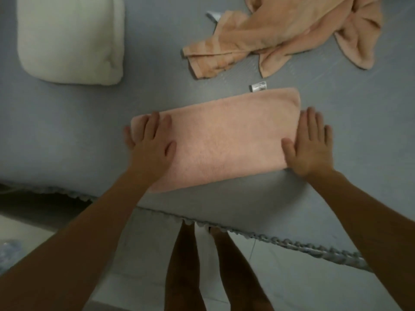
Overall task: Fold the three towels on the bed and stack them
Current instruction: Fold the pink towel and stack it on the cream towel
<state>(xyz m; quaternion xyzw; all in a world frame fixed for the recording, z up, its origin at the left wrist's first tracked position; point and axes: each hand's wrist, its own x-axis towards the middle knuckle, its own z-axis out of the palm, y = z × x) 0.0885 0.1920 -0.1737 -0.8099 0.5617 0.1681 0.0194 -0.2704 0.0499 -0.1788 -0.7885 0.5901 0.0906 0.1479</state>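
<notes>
A pink towel (224, 135) lies folded into a long rectangle on the grey bed (67, 131), near its front edge. My left hand (152, 142) rests flat on the towel's left end, fingers spread. At the towel's right end lies my right hand (310, 147), palm down with the fingers apart, partly on the towel and partly on the sheet. A white label (258, 86) sticks out at the towel's far right corner. Beyond it, at the upper right, peach-coloured towelling (287, 34) lies crumpled and unfolded; I cannot tell if it is one towel or two.
A cream pillow (69, 39) sits at the upper left of the bed. The bed's fringed edge (247, 232) runs diagonally below the towel. My legs (202, 265) stand on a pale tiled floor (292, 277) beside it.
</notes>
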